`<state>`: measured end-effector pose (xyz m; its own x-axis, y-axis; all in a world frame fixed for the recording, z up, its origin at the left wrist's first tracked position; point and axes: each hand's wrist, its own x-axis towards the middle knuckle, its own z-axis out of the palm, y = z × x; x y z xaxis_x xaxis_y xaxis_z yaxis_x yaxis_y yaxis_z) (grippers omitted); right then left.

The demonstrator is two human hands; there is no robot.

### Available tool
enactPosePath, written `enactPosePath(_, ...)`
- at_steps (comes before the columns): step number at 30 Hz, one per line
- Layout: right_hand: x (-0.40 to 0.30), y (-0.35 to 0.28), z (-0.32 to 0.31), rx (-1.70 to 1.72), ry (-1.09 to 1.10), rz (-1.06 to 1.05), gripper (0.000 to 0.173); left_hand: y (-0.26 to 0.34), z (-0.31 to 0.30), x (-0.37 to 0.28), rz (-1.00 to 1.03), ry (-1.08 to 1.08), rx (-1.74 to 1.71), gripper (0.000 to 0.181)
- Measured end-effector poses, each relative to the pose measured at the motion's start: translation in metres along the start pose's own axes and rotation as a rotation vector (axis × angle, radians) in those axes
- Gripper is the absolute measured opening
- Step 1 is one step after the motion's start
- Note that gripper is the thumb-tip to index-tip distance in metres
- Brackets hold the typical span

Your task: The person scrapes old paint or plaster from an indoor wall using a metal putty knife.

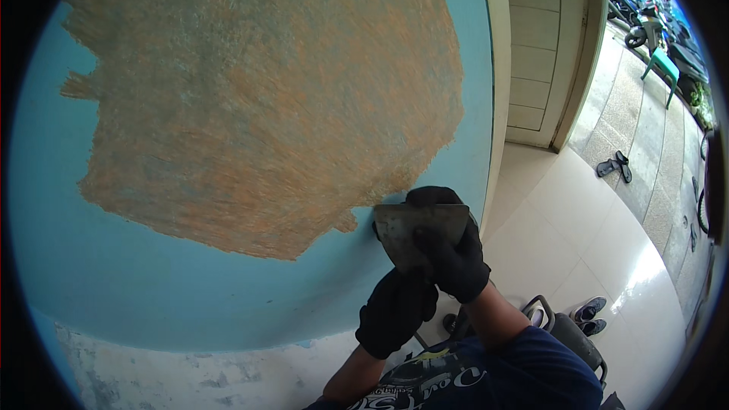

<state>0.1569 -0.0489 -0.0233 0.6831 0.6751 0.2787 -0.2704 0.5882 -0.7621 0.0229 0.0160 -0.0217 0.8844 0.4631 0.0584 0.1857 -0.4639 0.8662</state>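
Both my hands wear black gloves and meet in front of a blue painted wall (319, 290). My left hand (396, 307) is closed around the lower, handle end of a wide scraper (398, 228); the handle itself is hidden by the glove. My right hand (455, 256) lies against the scraper's metal blade, thumb on the near face and fingers behind it. The blade's straight edge points up and away from me, and its face looks smudged. Just beyond it, a large rough patch (273, 102) of brown and grey shows on the wall, with ragged borders against the blue.
To the right stand a cream door (532, 51) and its frame. A dark chair (578, 339) and a pair of shoes (589, 308) are on the tiled floor (558, 228) near me. Outside are sandals (615, 167), a green chair (663, 68) and parked motorcycles (649, 28).
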Motion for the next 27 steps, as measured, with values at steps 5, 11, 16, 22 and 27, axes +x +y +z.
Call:
enactPosePath(5, -0.003, 0.005, -0.002, 0.008, 0.020, -0.044, 0.042, -0.004, 0.003, -0.002, -0.065, -0.006, -0.142, 0.034)
enactPosePath(11, 0.000, 0.009, -0.002, -0.100, 0.039, -0.072, 0.042, -0.003, 0.006, -0.004, -0.009, 0.004, 0.010, 0.033)
enactPosePath(16, 0.002, 0.004, 0.001, 0.011, 0.028, -0.030, 0.042, 0.004, -0.001, 0.002, 0.029, -0.012, 0.023, 0.031)
enactPosePath(22, 0.001, 0.010, -0.001, 0.032, 0.024, -0.047, 0.042, 0.000, 0.002, 0.000, 0.173, 0.055, 0.188, 0.029)
enactPosePath(27, 0.000, 0.006, -0.002, 0.002, 0.028, -0.004, 0.043, 0.011, 0.004, 0.000, 0.066, 0.056, 0.210, 0.028)
